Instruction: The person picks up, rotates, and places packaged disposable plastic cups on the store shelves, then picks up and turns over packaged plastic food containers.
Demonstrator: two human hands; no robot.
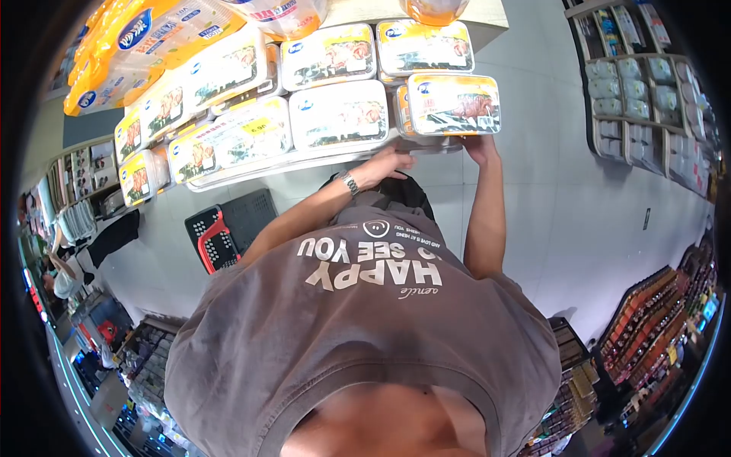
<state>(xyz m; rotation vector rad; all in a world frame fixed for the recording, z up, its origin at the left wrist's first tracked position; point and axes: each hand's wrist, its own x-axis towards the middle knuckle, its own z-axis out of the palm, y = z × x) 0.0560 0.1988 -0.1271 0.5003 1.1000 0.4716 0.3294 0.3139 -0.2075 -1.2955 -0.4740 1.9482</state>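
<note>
At the right end of the display, a box (454,105) with a yellow top band and a food picture stands in front of the stacked ones. My right hand (482,150) is at its lower right edge, the fingertips hidden under it. My left hand (386,168), with a metal watch on the wrist, is just below the display's front edge, fingers bent and pointing right. What the left fingers hold, if anything, does not show. Similar boxes, such as this one (339,114), form two rows behind a clear curved rim (282,169).
Large yellow packs (145,38) lie at the upper left, with round tubs (282,15) at the top. A black basket with a red handle (215,240) is on the floor to the left. Stocked shelves (647,84) stand at the right. Another person (65,278) is far left.
</note>
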